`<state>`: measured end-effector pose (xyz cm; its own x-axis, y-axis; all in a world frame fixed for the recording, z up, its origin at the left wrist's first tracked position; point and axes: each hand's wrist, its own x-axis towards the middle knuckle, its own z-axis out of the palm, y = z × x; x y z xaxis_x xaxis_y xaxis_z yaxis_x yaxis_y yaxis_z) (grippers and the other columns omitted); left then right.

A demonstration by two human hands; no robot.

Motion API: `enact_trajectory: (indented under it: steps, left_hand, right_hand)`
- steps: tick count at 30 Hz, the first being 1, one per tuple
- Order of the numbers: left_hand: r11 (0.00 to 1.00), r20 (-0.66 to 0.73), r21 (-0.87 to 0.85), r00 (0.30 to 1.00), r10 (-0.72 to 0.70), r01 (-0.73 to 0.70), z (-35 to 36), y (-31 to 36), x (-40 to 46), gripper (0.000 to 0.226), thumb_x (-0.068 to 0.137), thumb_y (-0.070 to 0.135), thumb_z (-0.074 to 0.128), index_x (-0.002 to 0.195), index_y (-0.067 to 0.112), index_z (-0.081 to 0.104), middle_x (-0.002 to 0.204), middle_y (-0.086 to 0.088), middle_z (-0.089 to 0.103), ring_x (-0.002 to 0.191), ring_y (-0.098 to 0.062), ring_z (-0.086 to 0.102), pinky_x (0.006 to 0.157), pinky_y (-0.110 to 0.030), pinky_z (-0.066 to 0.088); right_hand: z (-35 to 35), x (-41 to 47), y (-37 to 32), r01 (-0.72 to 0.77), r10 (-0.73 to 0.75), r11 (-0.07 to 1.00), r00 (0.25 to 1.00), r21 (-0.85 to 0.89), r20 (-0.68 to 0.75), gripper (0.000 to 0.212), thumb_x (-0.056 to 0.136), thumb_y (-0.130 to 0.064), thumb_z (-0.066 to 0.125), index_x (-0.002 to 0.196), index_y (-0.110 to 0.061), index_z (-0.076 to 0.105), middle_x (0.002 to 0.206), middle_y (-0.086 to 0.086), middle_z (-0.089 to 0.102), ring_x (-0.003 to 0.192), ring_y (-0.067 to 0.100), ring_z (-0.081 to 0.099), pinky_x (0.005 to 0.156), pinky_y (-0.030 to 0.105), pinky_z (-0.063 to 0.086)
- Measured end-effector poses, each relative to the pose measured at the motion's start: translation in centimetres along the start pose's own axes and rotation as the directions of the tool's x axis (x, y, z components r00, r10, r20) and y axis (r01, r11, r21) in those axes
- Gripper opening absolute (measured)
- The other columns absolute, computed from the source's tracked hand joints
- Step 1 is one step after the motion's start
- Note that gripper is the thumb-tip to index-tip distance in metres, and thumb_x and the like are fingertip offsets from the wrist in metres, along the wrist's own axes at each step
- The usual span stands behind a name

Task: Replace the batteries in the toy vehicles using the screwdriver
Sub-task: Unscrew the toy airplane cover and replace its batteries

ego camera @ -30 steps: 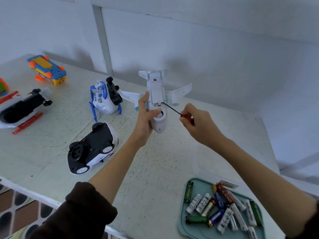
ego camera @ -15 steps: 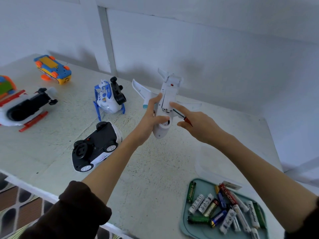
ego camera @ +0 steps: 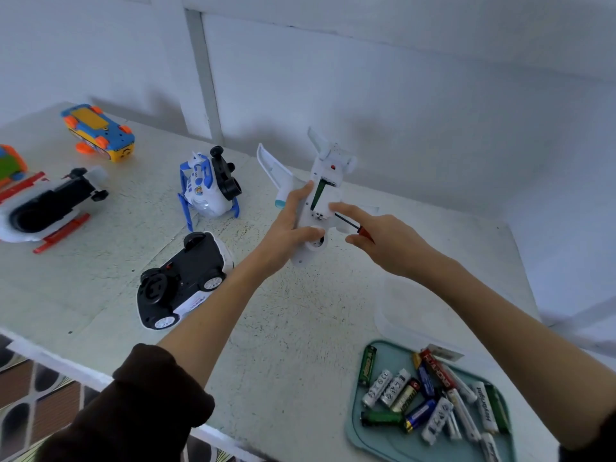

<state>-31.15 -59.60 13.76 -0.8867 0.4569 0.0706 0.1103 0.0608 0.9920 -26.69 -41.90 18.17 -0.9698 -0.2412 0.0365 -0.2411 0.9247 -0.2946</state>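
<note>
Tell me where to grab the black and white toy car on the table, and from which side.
Take the black and white toy car across its middle, between the wheels, coming down from above. It lies upside down on the table, flat black underside up, so the fingers can close on its two long sides. Come from the near left: the left hand holding the toy plane likely crowds its right.

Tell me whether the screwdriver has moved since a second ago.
Yes. The screwdriver has swung from pointing at the toy plane's underside to lying tucked in the right hand, judged against the blue-and-white toy.
</note>
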Motion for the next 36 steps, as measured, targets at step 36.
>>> enact_trajectory:
  steps: [36]
  left_hand:
    - [0.988,-0.196,-0.078,0.974,0.114,-0.132,-0.5,1.5,0.1,0.073,0.087,-0.007,0.054,0.145,0.022,0.019,0.139,-0.01,0.042,0.097,-0.009,0.056,0.072,-0.013,0.049]
  right_hand:
    - [-0.1,-1.7,-3.0,-0.129,0.206,0.978,0.746,-0.166,0.633,0.062,0.091,-0.032,0.056,0.142,-0.015,0.024,0.071,0.004,0.053,0.048,0.012,0.043,0.043,0.021,0.038]
